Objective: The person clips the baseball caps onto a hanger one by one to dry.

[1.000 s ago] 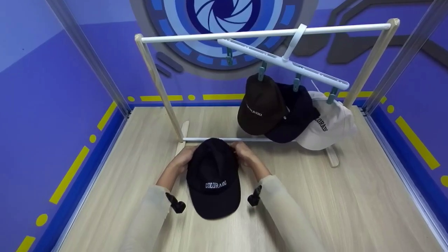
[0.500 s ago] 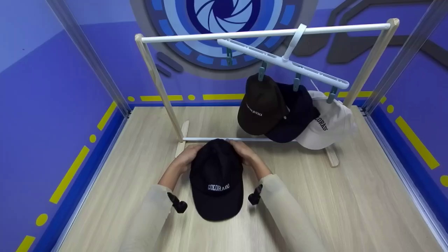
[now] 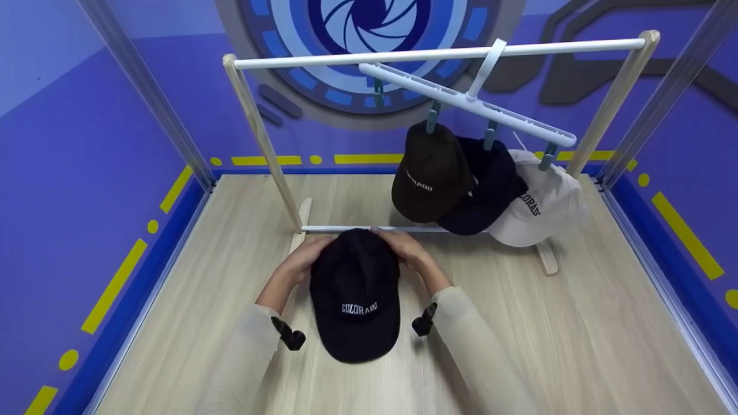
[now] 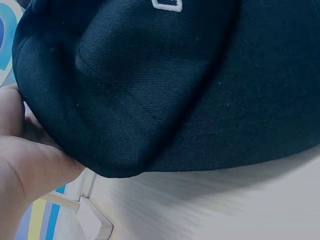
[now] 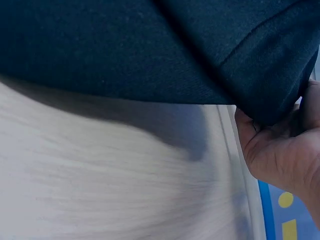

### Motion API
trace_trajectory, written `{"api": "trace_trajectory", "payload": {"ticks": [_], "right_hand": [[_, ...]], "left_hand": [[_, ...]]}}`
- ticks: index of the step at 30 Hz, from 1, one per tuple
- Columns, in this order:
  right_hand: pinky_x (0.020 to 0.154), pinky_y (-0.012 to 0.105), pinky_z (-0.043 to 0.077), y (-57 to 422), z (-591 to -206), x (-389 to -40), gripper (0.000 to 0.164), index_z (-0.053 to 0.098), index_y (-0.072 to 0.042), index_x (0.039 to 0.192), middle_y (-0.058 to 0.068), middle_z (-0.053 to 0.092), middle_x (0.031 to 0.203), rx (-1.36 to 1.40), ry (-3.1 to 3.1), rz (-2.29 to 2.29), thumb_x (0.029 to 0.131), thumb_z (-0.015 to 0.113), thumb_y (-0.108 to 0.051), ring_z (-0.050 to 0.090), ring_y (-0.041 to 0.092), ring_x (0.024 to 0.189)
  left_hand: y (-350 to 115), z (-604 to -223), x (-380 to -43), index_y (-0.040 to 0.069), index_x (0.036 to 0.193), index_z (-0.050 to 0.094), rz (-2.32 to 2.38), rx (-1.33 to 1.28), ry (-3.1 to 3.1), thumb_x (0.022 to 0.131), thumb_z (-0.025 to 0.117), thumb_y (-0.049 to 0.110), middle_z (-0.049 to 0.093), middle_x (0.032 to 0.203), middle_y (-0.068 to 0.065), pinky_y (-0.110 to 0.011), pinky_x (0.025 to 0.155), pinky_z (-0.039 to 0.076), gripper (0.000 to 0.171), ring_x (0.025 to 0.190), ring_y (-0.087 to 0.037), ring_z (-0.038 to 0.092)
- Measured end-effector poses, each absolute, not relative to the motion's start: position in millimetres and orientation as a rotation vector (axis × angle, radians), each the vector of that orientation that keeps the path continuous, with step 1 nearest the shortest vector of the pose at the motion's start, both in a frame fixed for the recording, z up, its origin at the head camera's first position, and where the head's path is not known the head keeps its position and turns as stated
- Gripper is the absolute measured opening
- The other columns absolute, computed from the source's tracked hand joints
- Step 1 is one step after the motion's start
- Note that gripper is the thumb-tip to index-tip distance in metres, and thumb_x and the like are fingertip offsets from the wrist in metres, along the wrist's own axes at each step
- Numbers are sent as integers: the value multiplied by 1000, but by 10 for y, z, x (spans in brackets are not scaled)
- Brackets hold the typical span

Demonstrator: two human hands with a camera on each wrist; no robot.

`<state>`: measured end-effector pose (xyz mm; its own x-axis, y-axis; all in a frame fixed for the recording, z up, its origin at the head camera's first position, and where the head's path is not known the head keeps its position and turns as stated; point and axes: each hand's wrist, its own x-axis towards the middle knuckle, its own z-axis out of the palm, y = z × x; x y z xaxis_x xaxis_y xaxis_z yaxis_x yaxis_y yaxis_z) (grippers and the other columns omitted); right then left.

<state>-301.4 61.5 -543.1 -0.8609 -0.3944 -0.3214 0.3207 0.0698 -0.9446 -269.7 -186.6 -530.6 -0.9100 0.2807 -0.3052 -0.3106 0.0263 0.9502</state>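
Observation:
A dark baseball cap [image 3: 354, 294] with white COLORADO lettering lies between the two hands, its brim toward the person. My left hand [image 3: 307, 258] grips the crown's left edge, and my right hand [image 3: 406, 249] holds the opposite edge near the back. In the left wrist view, the left thumb and palm [image 4: 32, 167] show at the cap's rim, with the fingers partly hidden by the fabric. The right wrist view shows the right hand [image 5: 285, 155] with its fingers curled at the rim. The cap casts a shadow on the board beneath it.
Behind the cap stands a rack with a white top bar [image 3: 346, 59]. From it hangs a tilted white hanger [image 3: 426, 89] with green clips, bearing a brown cap [image 3: 429, 173], a dark cap [image 3: 490, 184] and a white cap [image 3: 539, 202]. A free clip [image 3: 378, 92] hangs at its left end.
The cap has shifted slightly to the right and turned a little. My right hand has changed its hold, its fingers now reaching farther along the cap's back edge. The hanging caps stay put.

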Motion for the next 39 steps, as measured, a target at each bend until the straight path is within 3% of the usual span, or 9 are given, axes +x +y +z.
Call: {"api": "trace_trajectory", "payload": {"ticks": [5,12,17,22,27,34,39], "right_hand": [[57,26,52,620,-5396,-3024,38,69,-8,91,1,68,75,-124,1844,-1854,92,57,-44,64,12,63],[63,29,54,647,-5360,-3016,45,70,-8,99,2,68,83,-182,1828,-1832,88,61,-50,65,13,71],[55,24,49,670,-5356,-3005,32,67,-12,82,-4,62,72,-286,1859,-1804,87,65,-44,58,8,62],[49,22,43,678,-5315,-2996,34,58,-14,70,-6,52,63,-349,1910,-1810,89,63,-42,51,7,55],[52,23,44,666,-5235,-2997,34,61,-13,73,-5,54,66,-337,1968,-1847,87,64,-44,52,9,58],[56,24,45,610,-5144,-2968,32,67,-11,80,-3,59,71,-343,2012,-1899,88,64,-42,55,11,61],[58,25,43,576,-5093,-2946,32,66,-13,77,-3,57,70,-321,2103,-1929,88,64,-43,52,12,63]], "left_hand": [[-1883,-5303,-2685,6,120,64,1926,34,1933,96,53,30,68,107,-6,-27,79,51,36,95,-16,64],[-1889,-5285,-2678,7,102,66,1898,47,2051,98,52,30,63,86,0,-25,68,47,27,78,-12,58],[-1897,-5283,-2672,9,96,66,1872,59,2113,97,53,31,61,82,2,-25,67,45,26,75,-11,56],[-1886,-5248,-2692,7,94,65,1874,71,2081,98,51,29,61,79,2,-24,64,46,26,71,-11,56],[-1888,-5154,-2722,7,97,66,1893,124,2066,98,52,29,64,83,1,-23,65,48,26,74,-11,59],[-1924,-4949,-2725,11,78,55,1780,205,2132,98,51,33,49,68,4,-23,57,42,30,62,-9,49],[-1929,-4762,-2761,11,79,55,1691,286,2180,99,49,30,48,67,4,-23,56,41,29,60,-9,48]]}}
